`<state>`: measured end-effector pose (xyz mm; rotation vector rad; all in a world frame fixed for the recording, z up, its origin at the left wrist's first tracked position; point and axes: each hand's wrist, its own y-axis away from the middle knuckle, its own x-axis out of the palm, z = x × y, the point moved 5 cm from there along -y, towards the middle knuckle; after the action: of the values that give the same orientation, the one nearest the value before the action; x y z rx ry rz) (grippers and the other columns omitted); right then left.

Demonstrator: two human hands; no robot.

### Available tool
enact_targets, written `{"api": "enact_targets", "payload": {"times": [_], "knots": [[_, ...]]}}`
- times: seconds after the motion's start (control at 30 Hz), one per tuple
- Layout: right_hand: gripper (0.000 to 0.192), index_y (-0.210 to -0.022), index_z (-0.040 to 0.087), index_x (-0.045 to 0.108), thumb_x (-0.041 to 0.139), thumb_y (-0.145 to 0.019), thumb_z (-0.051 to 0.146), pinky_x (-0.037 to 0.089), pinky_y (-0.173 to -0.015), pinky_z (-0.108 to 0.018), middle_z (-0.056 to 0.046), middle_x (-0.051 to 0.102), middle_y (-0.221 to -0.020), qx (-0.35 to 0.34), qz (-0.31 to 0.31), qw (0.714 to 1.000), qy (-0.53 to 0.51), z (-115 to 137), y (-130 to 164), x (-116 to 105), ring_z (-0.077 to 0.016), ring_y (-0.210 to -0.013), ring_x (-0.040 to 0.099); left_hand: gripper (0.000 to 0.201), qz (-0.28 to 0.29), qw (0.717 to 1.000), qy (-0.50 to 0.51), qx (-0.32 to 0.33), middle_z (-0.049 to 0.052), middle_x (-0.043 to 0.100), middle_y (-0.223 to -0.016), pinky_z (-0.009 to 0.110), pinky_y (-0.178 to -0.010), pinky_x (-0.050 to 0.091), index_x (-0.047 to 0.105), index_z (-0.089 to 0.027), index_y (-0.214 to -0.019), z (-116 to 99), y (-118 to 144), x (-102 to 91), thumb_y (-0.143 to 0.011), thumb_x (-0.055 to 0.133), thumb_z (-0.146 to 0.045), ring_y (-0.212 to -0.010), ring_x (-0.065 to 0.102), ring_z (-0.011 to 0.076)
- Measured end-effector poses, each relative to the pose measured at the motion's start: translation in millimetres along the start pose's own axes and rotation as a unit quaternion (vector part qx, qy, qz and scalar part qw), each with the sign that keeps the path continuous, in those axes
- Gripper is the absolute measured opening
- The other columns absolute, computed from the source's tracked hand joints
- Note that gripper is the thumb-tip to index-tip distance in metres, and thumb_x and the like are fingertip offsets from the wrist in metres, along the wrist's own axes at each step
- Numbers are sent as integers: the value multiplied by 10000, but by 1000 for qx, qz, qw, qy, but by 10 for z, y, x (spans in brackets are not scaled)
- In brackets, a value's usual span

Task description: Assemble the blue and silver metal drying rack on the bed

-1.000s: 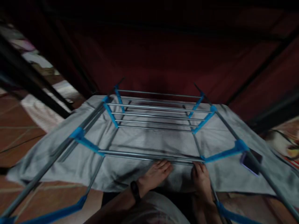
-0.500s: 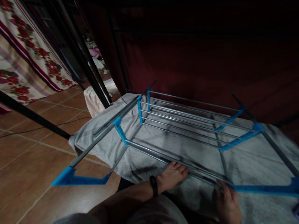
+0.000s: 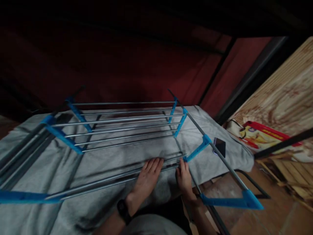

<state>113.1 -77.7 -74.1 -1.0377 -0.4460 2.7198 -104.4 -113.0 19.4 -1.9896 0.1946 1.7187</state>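
A metal drying rack (image 3: 122, 120) with silver rails and blue plastic joints stands over a grey cloth (image 3: 102, 163) spread beneath it. My left hand (image 3: 146, 178), a dark band on its wrist, lies flat with fingers spread on the cloth, fingertips at the nearest rail. My right hand (image 3: 184, 178) rests on the cloth by the rail's right end, fingers touching it next to a blue joint (image 3: 197, 150). Whether those fingers grip the rail is unclear.
A dark phone (image 3: 220, 146) lies on the cloth's right side beside the rack's side tube. A dark red wall is behind. On the right are a wooden board (image 3: 283, 94), a red-edged printed packet (image 3: 261, 135), a black bar and tiled floor.
The view has swung from the left side to the right side of the rack. Both hands stay on the cloth at the nearest rail, the right one now by the blue joint.
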Motion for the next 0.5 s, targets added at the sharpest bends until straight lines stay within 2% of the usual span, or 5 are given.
{"api": "enact_targets", "payload": {"times": [0.17, 0.3, 0.5], "knots": [[379, -1332, 258, 644, 432, -1025, 326, 528, -1051, -517, -133, 608, -1245, -25, -29, 999, -31, 133, -43, -38, -299, -1201, 608, 584, 84, 995, 60, -16, 116, 730, -1282, 375, -1002, 561, 592, -191, -1414, -55, -401, -16, -917, 365, 15, -1140, 706, 228], [337, -1203, 251, 702, 419, -1021, 247, 546, -1017, -445, -119, 614, -1189, -42, -54, 997, -33, 191, -67, -46, -252, -1146, 620, 522, 138, 985, 90, -51, 106, 723, -1287, 361, -989, 559, 596, -202, -1420, -40, -498, -9, -977, 377, -35, -1135, 707, 230], [364, -1286, 251, 654, 398, -1029, 223, 489, -1086, -428, -128, 584, -1331, -39, -51, 996, -68, 271, -17, -71, -239, -1276, 569, 463, 161, 976, 122, -76, 88, 715, -1295, 352, -968, 558, 602, -222, -1410, 5, -522, -1, -1030, 369, -98, -1118, 716, 223]]}}
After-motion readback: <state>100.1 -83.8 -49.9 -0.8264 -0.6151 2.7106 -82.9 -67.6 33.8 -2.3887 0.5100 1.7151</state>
